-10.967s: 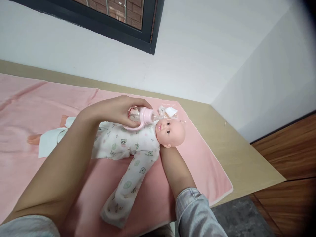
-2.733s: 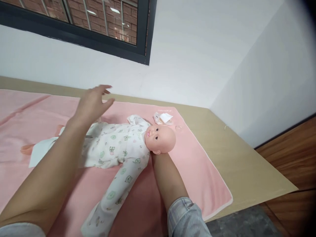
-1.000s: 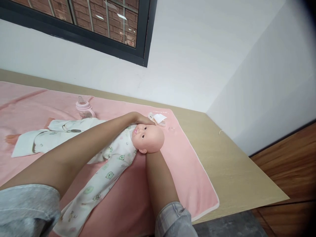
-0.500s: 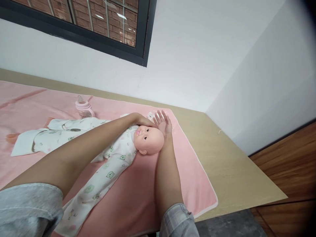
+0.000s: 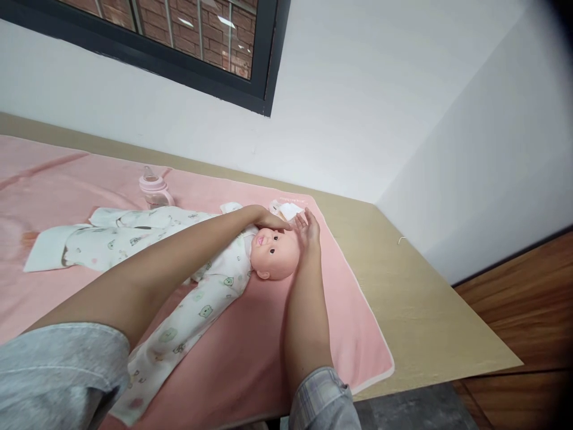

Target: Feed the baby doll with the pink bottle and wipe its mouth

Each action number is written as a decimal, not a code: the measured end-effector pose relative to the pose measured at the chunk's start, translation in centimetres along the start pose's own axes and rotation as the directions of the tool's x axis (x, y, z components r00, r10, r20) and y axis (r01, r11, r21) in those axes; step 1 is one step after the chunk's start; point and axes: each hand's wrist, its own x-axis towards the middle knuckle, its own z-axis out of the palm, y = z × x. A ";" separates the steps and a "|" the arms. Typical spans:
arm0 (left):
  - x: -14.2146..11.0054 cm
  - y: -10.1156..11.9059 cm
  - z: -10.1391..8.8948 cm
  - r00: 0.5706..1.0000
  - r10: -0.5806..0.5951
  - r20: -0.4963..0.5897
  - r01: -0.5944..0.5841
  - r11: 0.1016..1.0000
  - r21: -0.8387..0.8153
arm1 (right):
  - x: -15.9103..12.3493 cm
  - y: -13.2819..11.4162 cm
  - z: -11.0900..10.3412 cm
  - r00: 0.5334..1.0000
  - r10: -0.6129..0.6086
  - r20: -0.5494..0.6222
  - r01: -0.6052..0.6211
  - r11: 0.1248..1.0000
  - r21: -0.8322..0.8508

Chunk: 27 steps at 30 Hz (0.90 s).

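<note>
Both loosely curved, not clamped, left hand [image 5: 271,218] and right hand [image 5: 310,230] border the doll's head [image 5: 276,258], perhaps steadying it; the bottle [image 5: 153,190] stands left of them, perhaps for clearance.

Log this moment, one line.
doll: face up on blanket | left hand: beside head | right hand: open, beside head | bottle: upright beyond legs

I see white clothes [image 5: 203,301] with a mostly green animal print on the doll [image 5: 276,257]. Beneath the doll I get a pink blanket [image 5: 250,340] with pale edging; beside the doll's legs, a pale-pink, clear-bodied bottle [image 5: 153,189]. Past the doll's head: tan worktop [image 5: 394,298], brown wood-grained panels [image 5: 514,286].
</note>
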 end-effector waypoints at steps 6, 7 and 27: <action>-1.4 0.6 -1.8 0.987 0.064 -0.148 -0.061 0.998 0.022 | 0.4 0.5 0.0 0.998 -0.006 0.059 0.007 1.000 -0.009; -2.1 0.8 -2.0 0.971 0.098 -0.218 -0.091 0.995 0.040 | 0.4 0.5 0.0 0.998 -0.005 0.064 0.006 1.000 -0.017; -14.6 -1.6 0.7 0.678 0.184 -0.711 -0.290 0.957 -0.029 | -1.9 -4.9 2.8 0.897 -0.306 0.320 0.410 0.847 -0.339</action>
